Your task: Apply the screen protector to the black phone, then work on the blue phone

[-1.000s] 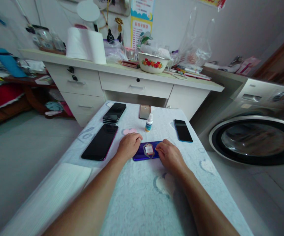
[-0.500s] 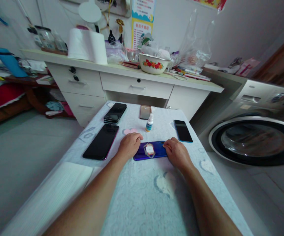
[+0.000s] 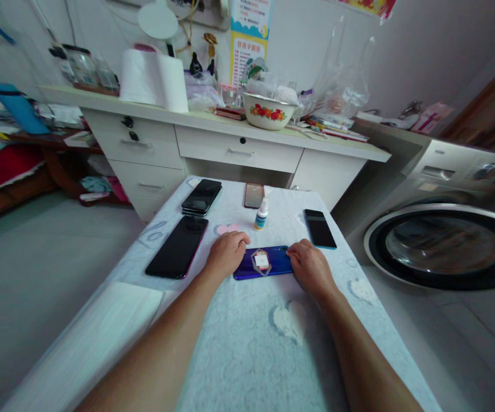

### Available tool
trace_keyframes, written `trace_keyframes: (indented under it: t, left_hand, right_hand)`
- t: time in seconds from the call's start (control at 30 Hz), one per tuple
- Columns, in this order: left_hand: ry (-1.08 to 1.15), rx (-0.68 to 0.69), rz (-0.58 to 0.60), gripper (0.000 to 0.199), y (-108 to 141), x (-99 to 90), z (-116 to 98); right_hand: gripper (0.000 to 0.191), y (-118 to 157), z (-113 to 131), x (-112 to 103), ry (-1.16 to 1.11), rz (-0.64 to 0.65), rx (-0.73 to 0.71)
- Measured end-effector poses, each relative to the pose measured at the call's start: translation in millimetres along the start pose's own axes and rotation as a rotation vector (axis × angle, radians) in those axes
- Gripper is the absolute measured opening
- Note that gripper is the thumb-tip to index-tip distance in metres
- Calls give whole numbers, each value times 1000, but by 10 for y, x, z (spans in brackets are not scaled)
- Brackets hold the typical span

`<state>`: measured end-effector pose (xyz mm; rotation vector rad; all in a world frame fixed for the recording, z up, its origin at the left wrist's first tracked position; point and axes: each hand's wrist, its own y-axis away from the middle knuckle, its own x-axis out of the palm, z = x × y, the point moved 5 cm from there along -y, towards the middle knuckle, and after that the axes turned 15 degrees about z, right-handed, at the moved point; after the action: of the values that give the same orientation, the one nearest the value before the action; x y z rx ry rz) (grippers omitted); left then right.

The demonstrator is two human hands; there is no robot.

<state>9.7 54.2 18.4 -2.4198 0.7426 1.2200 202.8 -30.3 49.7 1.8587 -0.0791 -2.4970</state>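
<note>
A blue-purple smartphone (image 3: pixel 278 264) lies back up on the patterned tablecloth, with a white square and a hexagonal ring on its back. My left hand (image 3: pixel 228 252) is closed at its left end, thumb and fingers by the corner. At the opposite end my right hand (image 3: pixel 309 262) pinches the edge beside the camera; those fingertips are partly hidden. Just behind the phone stands a small white spray bottle (image 3: pixel 261 216) with a blue and yellow label. Pink round pads (image 3: pixel 227 229) lie beyond my left hand.
A large black-screened phone (image 3: pixel 177 247) and a phone stack (image 3: pixel 202 196) are at left. Another phone (image 3: pixel 320 229) lies at right, a phone case (image 3: pixel 254 195) at the far edge. White folded material (image 3: pixel 101 326) is front left. A desk (image 3: pixel 238 150) and washing machine (image 3: pixel 440 171) border the table.
My right fingertips have shifted slightly at the phone's right end. Both hands stay by the phone, and the other things lie where they were.
</note>
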Motion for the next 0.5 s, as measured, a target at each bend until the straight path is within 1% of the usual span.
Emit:
trace_keyframes:
  t: [0.17,0.37,0.5]
  left_hand:
    - [5,-3,3,27,1,-3,-2]
    - [-1,-9,10,27,2,-13,-20]
    - [-10,-14,9,26,1,-23,-24]
  right_hand:
    - [16,2,124,41,-2,-6,-44]
    - [18,11,323,71,11,46,-100]
    - [18,17,421,85,18,58,-134]
